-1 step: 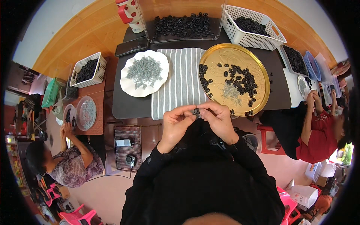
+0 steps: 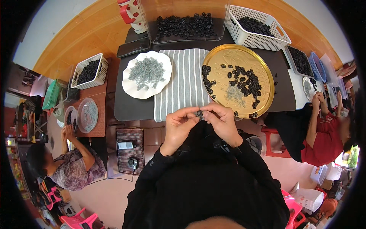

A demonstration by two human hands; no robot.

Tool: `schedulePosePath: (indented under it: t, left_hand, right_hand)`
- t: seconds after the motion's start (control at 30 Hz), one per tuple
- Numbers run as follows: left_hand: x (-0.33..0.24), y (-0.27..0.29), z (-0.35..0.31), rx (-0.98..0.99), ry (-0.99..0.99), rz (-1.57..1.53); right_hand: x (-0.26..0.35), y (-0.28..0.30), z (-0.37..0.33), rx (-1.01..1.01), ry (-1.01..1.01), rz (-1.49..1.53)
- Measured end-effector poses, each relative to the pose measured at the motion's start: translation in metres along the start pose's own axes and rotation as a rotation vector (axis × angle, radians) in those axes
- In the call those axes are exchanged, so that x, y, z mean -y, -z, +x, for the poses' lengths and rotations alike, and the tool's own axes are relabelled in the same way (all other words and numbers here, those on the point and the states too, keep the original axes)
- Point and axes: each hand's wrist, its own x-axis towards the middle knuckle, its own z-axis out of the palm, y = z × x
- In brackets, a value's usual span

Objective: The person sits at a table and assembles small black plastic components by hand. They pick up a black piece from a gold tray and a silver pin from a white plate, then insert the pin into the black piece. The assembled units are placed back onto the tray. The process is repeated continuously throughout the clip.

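Observation:
Close to the table's near edge, my left hand (image 2: pixel 178 126) and my right hand (image 2: pixel 221 121) meet fingertip to fingertip. Pinched between them is a small black plastic piece (image 2: pixel 199 113), rounded, with what looks like an opening; its finer detail is too small to make out. Ahead on the right, a round gold tray (image 2: pixel 218 57) bears black plastic pieces (image 2: pixel 249 83) of similar look and a small heap of thin silvery pieces (image 2: pixel 235 93). On the left, a scalloped white plate (image 2: pixel 130 87) carries a pile of thin silvery-grey pieces (image 2: pixel 148 73), perhaps springs.
A grey striped cloth (image 2: pixel 183 76) lies beneath the plate and tray edges. Behind stand a clear bin (image 2: pixel 185 32) and a white basket (image 2: pixel 259 40) of black pieces, a phone (image 2: pixel 133 47) and a red-spotted cup (image 2: pixel 133 17). Two people (image 2: pixel 82 164) (image 2: pixel 324 133) work at either side.

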Motion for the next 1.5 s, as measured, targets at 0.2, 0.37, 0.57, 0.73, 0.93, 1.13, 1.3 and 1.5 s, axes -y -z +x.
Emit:
schedulePosePath:
  t: [0.2,0.37,0.57,0.73,0.93,1.13,1.3,1.5]
  left_hand:
    - [0.0,-0.003,0.0,-0.005,0.002,-0.016]
    - [0.005,-0.005,-0.002,-0.05,-0.002,-0.032]
    - [0.008,-0.006,-0.004,-0.063,-0.036,-0.026]
    - [0.006,-0.006,-0.004,-0.048,-0.032,-0.066]
    - [0.006,-0.005,-0.006,-0.015,-0.023,-0.158]
    - [0.008,-0.005,-0.006,0.004,-0.017,-0.196]
    - [0.009,-0.005,-0.007,0.012,-0.048,-0.175]
    - [0.011,-0.005,-0.008,0.001,-0.078,-0.123]
  right_hand:
    - [-0.003,0.001,-0.002,-0.01,-0.014,-0.015]
    - [-0.003,0.0,-0.003,-0.02,0.045,-0.052]
    - [0.001,0.001,-0.003,-0.008,0.148,-0.112]
    - [0.005,0.0,-0.004,0.004,0.249,-0.152]
    - [0.01,0.004,-0.007,0.06,0.339,-0.292]
    - [0.01,0.004,-0.008,0.049,0.476,-0.443]
    - [0.009,-0.001,-0.011,0.002,0.513,-0.444]
    - [0.009,-0.004,-0.014,-0.012,0.53,-0.466]
